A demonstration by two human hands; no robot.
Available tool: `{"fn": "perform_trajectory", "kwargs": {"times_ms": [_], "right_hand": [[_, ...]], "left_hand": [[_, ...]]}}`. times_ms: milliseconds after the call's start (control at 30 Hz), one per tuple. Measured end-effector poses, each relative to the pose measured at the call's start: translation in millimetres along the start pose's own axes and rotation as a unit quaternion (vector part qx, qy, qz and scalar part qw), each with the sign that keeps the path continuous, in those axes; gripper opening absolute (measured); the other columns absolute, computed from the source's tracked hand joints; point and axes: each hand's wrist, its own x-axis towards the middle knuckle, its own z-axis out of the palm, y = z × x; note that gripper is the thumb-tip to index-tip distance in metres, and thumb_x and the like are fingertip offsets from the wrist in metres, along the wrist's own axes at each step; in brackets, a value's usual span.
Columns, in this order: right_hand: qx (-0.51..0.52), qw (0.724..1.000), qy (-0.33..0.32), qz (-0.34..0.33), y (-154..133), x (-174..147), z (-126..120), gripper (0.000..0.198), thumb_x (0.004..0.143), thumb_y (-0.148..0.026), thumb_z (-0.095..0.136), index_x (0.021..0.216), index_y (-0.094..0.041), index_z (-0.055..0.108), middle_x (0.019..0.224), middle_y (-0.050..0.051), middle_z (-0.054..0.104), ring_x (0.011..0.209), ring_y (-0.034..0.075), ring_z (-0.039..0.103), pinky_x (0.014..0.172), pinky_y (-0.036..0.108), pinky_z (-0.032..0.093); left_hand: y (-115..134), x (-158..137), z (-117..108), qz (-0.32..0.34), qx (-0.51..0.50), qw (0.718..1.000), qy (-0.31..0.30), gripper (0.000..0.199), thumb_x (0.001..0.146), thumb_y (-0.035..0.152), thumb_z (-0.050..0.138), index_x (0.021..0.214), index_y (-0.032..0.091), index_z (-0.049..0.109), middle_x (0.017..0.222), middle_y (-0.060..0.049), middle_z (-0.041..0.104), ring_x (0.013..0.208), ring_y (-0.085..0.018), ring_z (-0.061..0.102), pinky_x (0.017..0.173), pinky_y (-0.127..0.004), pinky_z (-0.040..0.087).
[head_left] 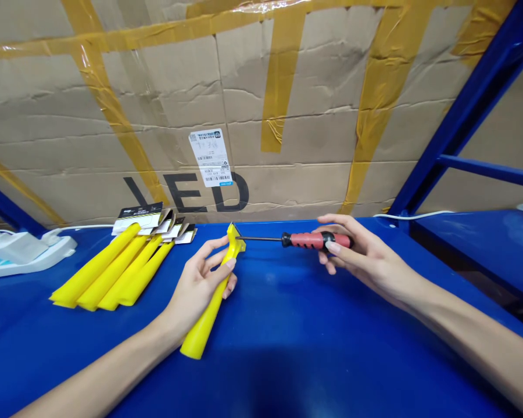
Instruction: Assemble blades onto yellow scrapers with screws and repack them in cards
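Note:
My left hand [209,270] is wrapped round a yellow-handled scraper [207,322]. Its narrow head points up and away from me, and the wide end of the handle comes down toward the near side. In my right hand [359,249] is a screwdriver [307,240] with a red and black handle, pinched between thumb and fingers. The dark shaft lies level and points left. Its tip meets the scraper's head; whether it sits in a screw is too small to tell.
Several yellow-handled tools [108,273] with card labels lie side by side at left on the blue surface [287,325]. Beyond them is a white power strip [35,258]. A large taped cardboard box [322,157] stands behind, and a blue metal frame [453,110] rises at right.

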Motion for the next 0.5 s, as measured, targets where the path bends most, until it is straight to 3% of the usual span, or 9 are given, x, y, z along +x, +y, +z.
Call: {"fn": "perform_trajectory", "kwargs": {"times_ms": [67,133,233,300,433,500], "right_hand": [[-0.061,0.998,0.032,-0.003,-0.5,-0.2,0.6,0.037,0.097,-0.054,0.060,0.122,-0.027,0.055,0.061,-0.006,0.054,0.046,0.010,0.050,0.045,0.024,0.043],[-0.096,0.994,0.058,0.008,-0.9,-0.3,1.3,0.040,0.099,-0.060,0.050,0.117,-0.025,0.056,0.060,-0.006,0.053,0.040,0.009,0.045,0.039,0.023,0.036],[-0.056,0.998,0.025,0.008,-1.6,-1.2,2.2,0.045,0.094,-0.056,0.062,0.129,-0.028,0.052,0.092,0.004,0.067,0.068,0.017,0.067,0.055,0.029,0.054],[-0.036,0.999,-0.008,-0.008,-1.8,-2.1,3.0,0.052,0.091,-0.050,0.069,0.135,-0.032,0.048,0.098,0.003,0.066,0.077,0.018,0.069,0.063,0.032,0.057],[-0.084,0.996,0.033,-0.007,-1.7,-2.5,4.6,0.037,0.098,-0.057,0.056,0.120,-0.028,0.050,0.062,-0.007,0.052,0.041,0.009,0.042,0.042,0.024,0.038],[-0.091,0.994,0.059,0.009,-1.7,-1.6,3.8,0.039,0.098,-0.061,0.051,0.115,-0.026,0.050,0.063,-0.006,0.056,0.039,0.008,0.041,0.039,0.023,0.035]], "left_hand": [[-1.6,0.1,0.2,-0.005,-0.002,1.000,-0.007,0.056,0.085,0.035,0.078,0.130,0.018,0.050,0.070,0.004,0.060,0.052,-0.010,0.051,0.051,-0.023,0.040],[-2.6,0.2,0.5,-0.008,-0.002,1.000,-0.014,0.056,0.084,0.037,0.078,0.130,0.019,0.050,0.072,0.003,0.061,0.052,-0.010,0.052,0.051,-0.024,0.040],[-1.8,0.8,-0.1,-0.016,0.000,1.000,0.000,0.061,0.081,0.039,0.082,0.130,0.018,0.051,0.068,0.004,0.060,0.050,-0.010,0.051,0.050,-0.024,0.039],[-1.0,1.3,-0.7,-0.017,-0.001,1.000,0.009,0.064,0.079,0.039,0.083,0.130,0.018,0.051,0.065,0.005,0.058,0.049,-0.010,0.050,0.050,-0.023,0.038],[-2.0,1.6,-0.7,-0.017,-0.007,1.000,-0.004,0.060,0.080,0.039,0.082,0.128,0.019,0.052,0.066,0.005,0.059,0.049,-0.010,0.051,0.050,-0.024,0.039],[-3.0,1.5,-0.4,-0.018,-0.008,1.000,-0.011,0.058,0.081,0.039,0.082,0.128,0.019,0.052,0.068,0.004,0.059,0.050,-0.010,0.051,0.049,-0.024,0.039]]}}
